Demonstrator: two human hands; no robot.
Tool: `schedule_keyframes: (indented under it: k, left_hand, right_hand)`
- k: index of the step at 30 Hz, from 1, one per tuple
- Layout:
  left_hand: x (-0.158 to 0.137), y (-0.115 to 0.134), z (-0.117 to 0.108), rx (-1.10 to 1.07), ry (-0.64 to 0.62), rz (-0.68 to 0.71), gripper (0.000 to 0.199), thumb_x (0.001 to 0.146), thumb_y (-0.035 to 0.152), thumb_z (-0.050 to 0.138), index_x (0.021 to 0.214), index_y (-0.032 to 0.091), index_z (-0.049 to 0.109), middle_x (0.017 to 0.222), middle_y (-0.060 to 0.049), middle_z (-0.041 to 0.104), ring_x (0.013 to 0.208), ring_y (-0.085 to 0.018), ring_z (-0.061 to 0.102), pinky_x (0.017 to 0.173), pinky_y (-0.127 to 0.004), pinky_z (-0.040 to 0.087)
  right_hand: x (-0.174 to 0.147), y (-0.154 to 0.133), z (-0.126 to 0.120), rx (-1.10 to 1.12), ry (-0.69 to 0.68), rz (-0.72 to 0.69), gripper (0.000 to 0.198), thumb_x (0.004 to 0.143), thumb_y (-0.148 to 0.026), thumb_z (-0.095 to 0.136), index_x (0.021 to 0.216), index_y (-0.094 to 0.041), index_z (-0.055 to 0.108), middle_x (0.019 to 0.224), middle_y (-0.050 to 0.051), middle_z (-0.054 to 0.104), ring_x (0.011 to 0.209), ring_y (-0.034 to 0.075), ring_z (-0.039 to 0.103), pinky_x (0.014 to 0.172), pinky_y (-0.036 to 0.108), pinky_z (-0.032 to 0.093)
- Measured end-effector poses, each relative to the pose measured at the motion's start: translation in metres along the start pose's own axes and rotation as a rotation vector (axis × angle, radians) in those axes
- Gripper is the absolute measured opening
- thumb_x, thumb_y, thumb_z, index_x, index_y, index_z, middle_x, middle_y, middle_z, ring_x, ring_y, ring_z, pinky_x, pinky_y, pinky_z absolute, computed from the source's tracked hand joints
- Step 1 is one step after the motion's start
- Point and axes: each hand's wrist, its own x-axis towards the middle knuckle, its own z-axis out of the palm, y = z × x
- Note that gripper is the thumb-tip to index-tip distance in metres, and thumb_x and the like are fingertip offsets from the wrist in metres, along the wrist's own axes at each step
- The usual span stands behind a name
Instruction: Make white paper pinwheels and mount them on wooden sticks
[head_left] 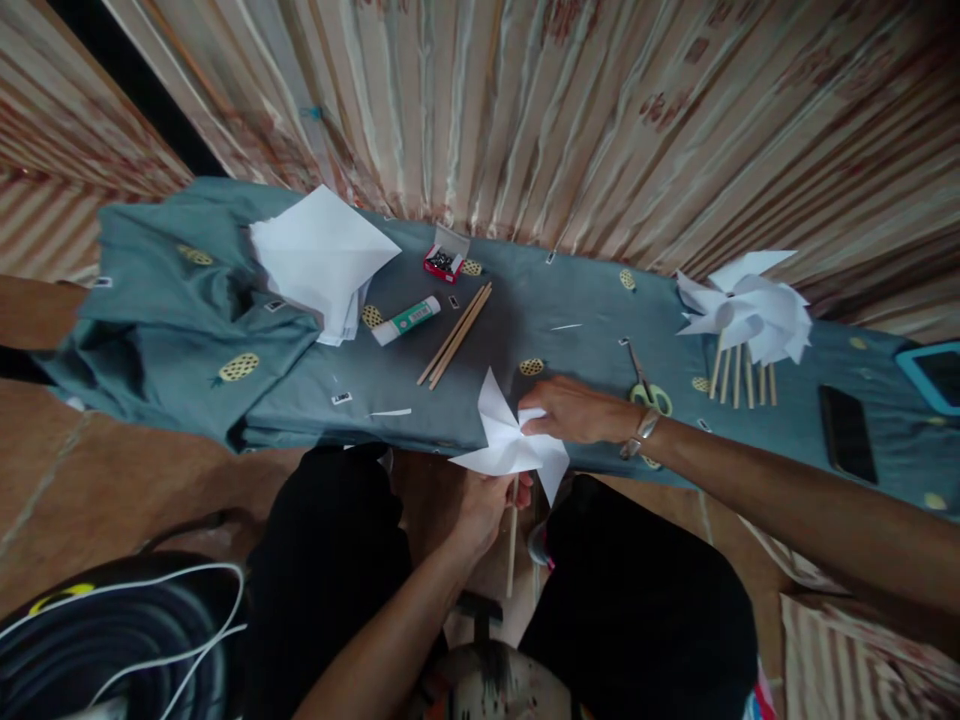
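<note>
A white paper pinwheel [504,450] on a wooden stick [512,550] is between my hands at the table's near edge. My left hand [486,505] is closed around the stick just beneath the paper blades, which hide part of its fingers. From the right, my right hand [562,408] pinches one blade of the pinwheel near its folded edge. Beyond them lie several loose wooden sticks [456,335], a glue stick [406,321] with a green label, and a small open red box [444,262] of dark metal pins or tacks.
A stack of white paper squares [322,255] lies at the left. Toward the right are scissors [649,390] with green handles, a pile of finished pinwheels [750,305], a black phone [847,432] and a blue-framed device [934,375]. Paper scraps dot the cloth. A curtain [480,120] hangs behind.
</note>
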Motion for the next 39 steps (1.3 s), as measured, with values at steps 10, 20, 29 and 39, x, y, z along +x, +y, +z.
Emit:
schedule_keyframes:
  k: [10,20,29,39]
  left_hand:
    - [0.003,0.001,-0.001,0.086,-0.081,0.022,0.043,0.061,0.056,0.068,0.047,0.018,0.053,0.034,0.003,0.044,0.030,-0.007,0.039,0.035,-0.021,0.023]
    - [0.000,0.004,0.000,0.097,-0.065,0.019,0.044,0.062,0.055,0.069,0.047,0.017,0.052,0.036,0.004,0.042,0.029,-0.004,0.036,0.035,-0.020,0.020]
    - [0.001,0.005,-0.003,0.108,-0.057,-0.012,0.036,0.060,0.047,0.069,0.048,0.017,0.053,0.040,0.003,0.047,0.031,-0.006,0.040,0.035,-0.020,0.025]
    - [0.003,0.004,-0.005,0.098,-0.076,-0.061,0.034,0.060,0.047,0.067,0.049,0.018,0.053,0.036,0.002,0.046,0.031,-0.007,0.040,0.036,-0.021,0.025]
  right_hand:
    - [-0.004,-0.003,0.004,0.047,-0.009,0.021,0.019,0.090,-0.021,0.057,0.078,-0.013,0.069,0.077,0.007,0.069,0.070,0.015,0.062,0.061,0.024,0.034]
    - [-0.005,-0.007,-0.001,0.014,-0.067,0.038,0.024,0.094,-0.023,0.050,0.086,-0.012,0.069,0.089,0.013,0.070,0.083,0.020,0.062,0.072,0.027,0.037]
    - [-0.001,-0.004,-0.006,0.058,-0.113,0.046,0.022,0.091,-0.021,0.053,0.081,-0.011,0.071,0.076,0.007,0.068,0.070,0.014,0.058,0.064,0.024,0.034]
    - [0.008,-0.004,-0.013,0.066,-0.150,0.054,0.021,0.088,-0.023,0.059,0.074,-0.012,0.070,0.063,0.002,0.061,0.058,0.011,0.049,0.058,0.024,0.029]
